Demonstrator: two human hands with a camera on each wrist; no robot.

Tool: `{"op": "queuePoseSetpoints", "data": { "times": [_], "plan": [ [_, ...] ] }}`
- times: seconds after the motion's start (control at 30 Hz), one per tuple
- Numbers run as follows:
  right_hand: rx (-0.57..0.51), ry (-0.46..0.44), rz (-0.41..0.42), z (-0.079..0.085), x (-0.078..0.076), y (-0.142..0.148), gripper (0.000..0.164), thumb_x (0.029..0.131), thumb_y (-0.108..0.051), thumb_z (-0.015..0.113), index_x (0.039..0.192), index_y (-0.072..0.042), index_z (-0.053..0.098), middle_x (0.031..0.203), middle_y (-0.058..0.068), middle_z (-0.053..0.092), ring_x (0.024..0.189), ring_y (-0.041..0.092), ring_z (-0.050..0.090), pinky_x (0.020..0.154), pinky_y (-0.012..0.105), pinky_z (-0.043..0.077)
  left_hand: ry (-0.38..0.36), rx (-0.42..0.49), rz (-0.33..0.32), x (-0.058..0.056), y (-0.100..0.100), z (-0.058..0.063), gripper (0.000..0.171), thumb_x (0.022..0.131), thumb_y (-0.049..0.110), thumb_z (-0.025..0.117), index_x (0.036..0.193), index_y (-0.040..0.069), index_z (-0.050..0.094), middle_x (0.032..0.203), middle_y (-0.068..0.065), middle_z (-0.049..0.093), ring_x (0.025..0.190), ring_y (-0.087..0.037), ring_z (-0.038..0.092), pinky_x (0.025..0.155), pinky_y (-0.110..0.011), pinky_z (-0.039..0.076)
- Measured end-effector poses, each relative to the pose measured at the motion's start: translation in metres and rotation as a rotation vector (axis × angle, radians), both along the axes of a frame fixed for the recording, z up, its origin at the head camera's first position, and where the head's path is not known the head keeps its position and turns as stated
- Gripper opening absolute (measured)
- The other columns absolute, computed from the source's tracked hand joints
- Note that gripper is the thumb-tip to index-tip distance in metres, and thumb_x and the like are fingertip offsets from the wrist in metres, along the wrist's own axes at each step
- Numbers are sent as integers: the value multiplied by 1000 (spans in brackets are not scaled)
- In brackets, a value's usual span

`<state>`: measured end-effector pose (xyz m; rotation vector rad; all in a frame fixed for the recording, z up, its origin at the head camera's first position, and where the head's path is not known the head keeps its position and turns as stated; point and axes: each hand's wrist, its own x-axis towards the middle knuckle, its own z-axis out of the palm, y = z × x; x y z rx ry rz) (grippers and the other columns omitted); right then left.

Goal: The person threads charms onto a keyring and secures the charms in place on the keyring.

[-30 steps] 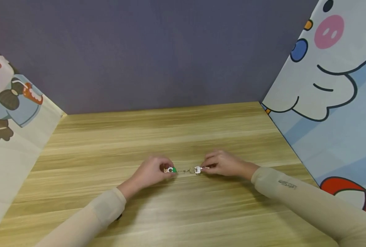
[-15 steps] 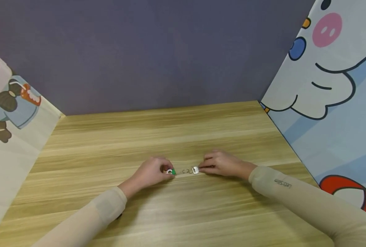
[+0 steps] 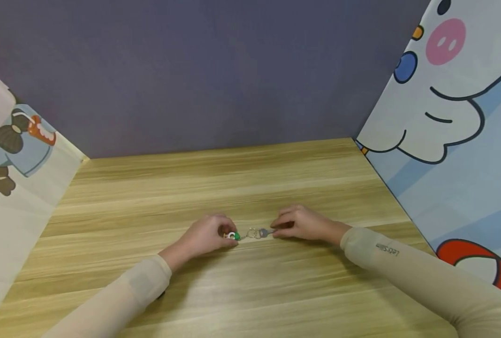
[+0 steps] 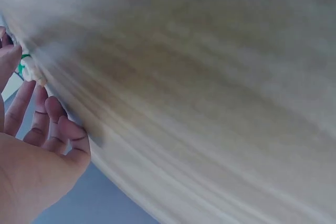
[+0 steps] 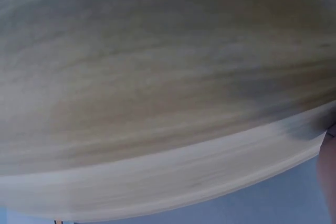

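In the head view my left hand (image 3: 208, 231) pinches a small white-and-green charm (image 3: 232, 235) between thumb and fingers, just above the wooden table. A short chain joins the charm to a metal split ring (image 3: 252, 233), and a key (image 3: 263, 233) hangs from that ring, its head facing left. My right hand (image 3: 299, 223) pinches the key's blade at the fingertips, so the keychain lies in a line between both hands. The left wrist view shows the left hand (image 4: 42, 156) with the charm (image 4: 31, 70) at its fingertips. Only a sliver of the right hand (image 5: 328, 169) appears in the right wrist view.
The wood-grain table (image 3: 233, 291) spreads around both hands. A dark grey-purple panel (image 3: 216, 75) rises behind it. Cartoon-printed panels stand at the left (image 3: 26, 197) and right (image 3: 457, 197).
The key has shifted slightly left, and its head has gone from bright white to grey. The split ring now shows as a rounder loop. The left hand keeps its pinch on the charm.
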<state>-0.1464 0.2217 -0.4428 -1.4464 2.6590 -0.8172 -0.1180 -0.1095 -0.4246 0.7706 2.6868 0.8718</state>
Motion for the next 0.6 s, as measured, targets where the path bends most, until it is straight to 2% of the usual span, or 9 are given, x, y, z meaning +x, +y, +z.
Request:
{"op": "queuePoseSetpoints", "data": {
  "times": [0.1,0.2,0.27,0.33,0.4,0.47,0.53,0.6],
  "plan": [
    [-10,-57,-11,5,-2,1,24,94,-29,83,113,-13,83,93,-6,73,78,1,59,69,20,56,-40,13,6,-2,-2,7,28,86,36,89,106,19,79,94,8,72,85,-8,63,79,-30,57],
    [-13,-120,-56,14,-6,3,29,95,-27,83,117,-10,81,92,-5,72,78,-1,57,68,20,56,-59,29,18,-7,-3,17,32,89,35,87,112,14,78,98,2,73,83,-10,63,76,-30,56],
    [-23,-154,-91,21,-10,3,34,94,-26,83,121,-7,79,90,-4,70,76,0,56,67,20,54,-34,32,28,-11,-4,24,34,92,35,84,115,11,78,100,-1,73,81,-12,62,73,-31,56],
    [-42,-162,-120,30,-15,4,39,93,-23,84,126,-3,76,90,0,69,77,5,57,67,22,54,29,20,33,-15,-4,32,34,95,35,81,117,9,77,104,-5,74,84,-16,65,76,-35,58],
    [-50,-141,-169,39,-19,5,44,94,-22,83,132,-1,73,93,4,69,79,12,61,68,27,55,123,-28,44,-19,-5,41,37,99,39,77,120,9,76,113,-8,76,97,-23,70,87,-43,61],
    [-40,-107,-237,49,-23,5,48,97,-25,80,138,-3,69,105,10,71,88,21,67,73,34,59,199,-84,69,-23,-6,49,43,102,44,71,126,9,75,126,-11,75,116,-33,70,103,-52,58],
    [4,-74,-325,57,-25,7,51,102,-32,74,145,-7,64,125,15,70,106,31,69,87,45,61,228,-146,108,-26,-8,56,52,104,51,65,137,11,70,142,-14,69,135,-40,62,116,-60,48],
    [67,-83,-413,64,-26,10,55,108,-40,63,154,-12,56,147,16,61,130,39,62,104,59,54,213,-196,144,-31,-10,62,63,106,57,56,149,12,61,157,-17,57,148,-45,49,122,-67,38]
  ]
}}
